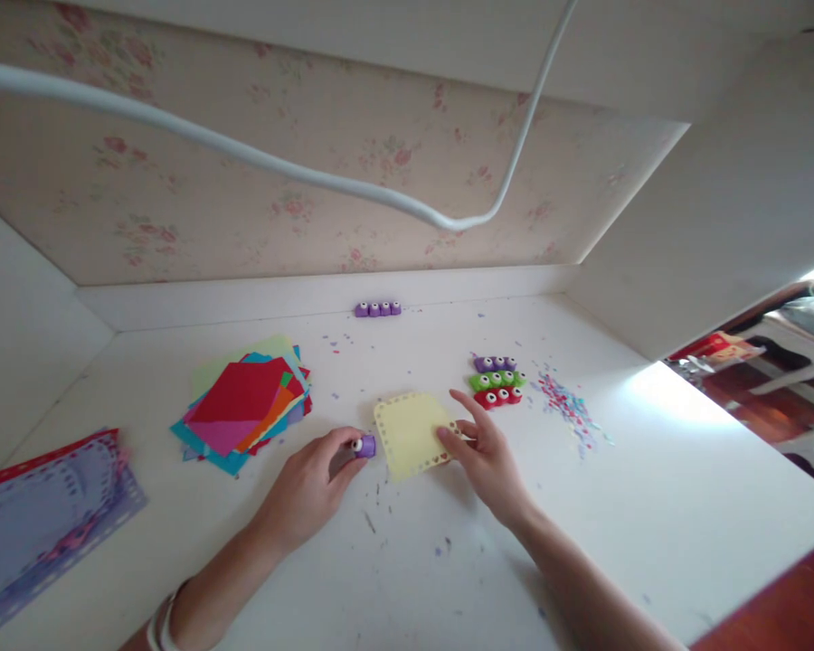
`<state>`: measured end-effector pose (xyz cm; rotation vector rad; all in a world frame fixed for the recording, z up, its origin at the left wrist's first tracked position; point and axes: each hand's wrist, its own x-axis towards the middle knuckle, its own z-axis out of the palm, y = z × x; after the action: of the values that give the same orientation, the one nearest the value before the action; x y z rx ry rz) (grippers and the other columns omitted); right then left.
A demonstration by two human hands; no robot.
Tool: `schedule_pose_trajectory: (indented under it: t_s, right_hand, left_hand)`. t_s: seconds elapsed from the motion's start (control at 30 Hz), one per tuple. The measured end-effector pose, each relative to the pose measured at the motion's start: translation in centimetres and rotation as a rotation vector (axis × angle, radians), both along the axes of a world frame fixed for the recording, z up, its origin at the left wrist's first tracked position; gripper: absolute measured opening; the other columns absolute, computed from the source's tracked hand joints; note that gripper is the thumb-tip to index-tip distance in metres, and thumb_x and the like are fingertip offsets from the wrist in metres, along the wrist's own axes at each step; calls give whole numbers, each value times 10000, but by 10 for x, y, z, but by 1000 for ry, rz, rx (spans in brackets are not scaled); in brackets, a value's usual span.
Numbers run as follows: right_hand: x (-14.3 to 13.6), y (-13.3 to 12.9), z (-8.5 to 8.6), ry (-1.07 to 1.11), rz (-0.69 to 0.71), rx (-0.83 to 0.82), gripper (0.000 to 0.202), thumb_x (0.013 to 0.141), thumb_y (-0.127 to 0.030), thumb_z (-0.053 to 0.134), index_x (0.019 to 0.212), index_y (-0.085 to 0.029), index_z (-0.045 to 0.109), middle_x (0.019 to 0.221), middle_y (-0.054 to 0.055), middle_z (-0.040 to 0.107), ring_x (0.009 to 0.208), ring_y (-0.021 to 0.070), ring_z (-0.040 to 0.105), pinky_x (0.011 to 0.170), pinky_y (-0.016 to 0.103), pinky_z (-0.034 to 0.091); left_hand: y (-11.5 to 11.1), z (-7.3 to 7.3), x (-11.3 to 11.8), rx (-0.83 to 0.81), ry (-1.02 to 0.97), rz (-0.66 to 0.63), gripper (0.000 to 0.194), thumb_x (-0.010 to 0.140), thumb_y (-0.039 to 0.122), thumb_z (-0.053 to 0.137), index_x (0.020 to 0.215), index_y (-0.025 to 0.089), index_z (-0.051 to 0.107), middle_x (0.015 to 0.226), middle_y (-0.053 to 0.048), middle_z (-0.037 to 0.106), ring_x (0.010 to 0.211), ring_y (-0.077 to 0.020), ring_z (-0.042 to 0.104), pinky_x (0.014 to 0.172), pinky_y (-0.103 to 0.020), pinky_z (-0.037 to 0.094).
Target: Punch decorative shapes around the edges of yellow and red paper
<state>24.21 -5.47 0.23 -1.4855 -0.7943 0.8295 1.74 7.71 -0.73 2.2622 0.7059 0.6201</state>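
Note:
A small purple hole punch (364, 446) with a white round button is pinched between the thumb and fingers of my left hand (322, 475), just left of the paper. My right hand (481, 452) grips the right edge of a pale yellow sheet (411, 434), thumb on top and the index finger raised. Small punched holes run along the sheet's left, top and right edges. The punch and the sheet are slightly apart. Rows of purple, green (497, 380) and red (498, 398) punches sit beyond my right hand.
Stacked coloured paper (244, 407) lies left, with punched purple sheets (41, 524) at the far left. More purple punches (378, 309) stand near the back wall. Confetti (570, 407) is heaped at the right, and scraps dot the white table (298, 579). A white cable (278, 167) crosses above.

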Motion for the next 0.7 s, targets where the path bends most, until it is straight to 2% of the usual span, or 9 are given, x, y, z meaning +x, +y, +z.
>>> schedule_pose_trajectory:
  t_s: [0.07,0.13,0.2,0.43,0.57,0.7]
  right_hand:
    - [-2,3,-1,34,-25,19,514,824,-468,655,1262,-222,547,901,44,721,706,181,691,639,333,597]
    - [-4,5,-3,-19,-40,5,372,813,-487,654,1050,-201,672,972,71,728,705,180,695,638,328,606]
    - [-7,7,-6,-83,-41,-16,322,817,-486,643,935,-193,708,1001,84,731,678,176,697,624,318,607]
    - [-9,5,-11,-175,-51,-29,274,848,-442,627,964,-206,708,954,79,735,636,172,690,573,294,581]
    - [-10,4,-11,-330,-58,-12,235,886,-407,596,971,-221,713,937,69,724,610,154,652,529,270,541]
    - [-13,1,-6,-479,-69,31,184,910,-342,580,973,-230,711,939,59,716,674,151,648,546,250,535]
  left_hand:
    - [0,-1,0,23,13,-9,210,920,303,576,1123,260,545,1076,-8,697,966,-162,678,867,-314,558]
    - [0,-2,0,54,23,-13,224,918,306,585,1133,263,543,1089,-14,693,984,-172,670,882,-332,551]
    - [0,-4,0,83,29,-16,237,915,304,593,1142,260,544,1094,-22,691,994,-180,665,890,-341,547]
    - [-2,-5,-1,163,29,-52,249,924,300,584,1162,246,540,1085,-35,687,991,-183,656,889,-331,538]
    - [-2,-3,-1,215,25,-81,221,933,305,567,1143,236,556,1049,-43,684,973,-185,648,886,-335,530]
    - [-1,0,2,257,10,-120,212,937,290,565,1142,235,558,1037,-38,683,972,-180,641,894,-332,519]
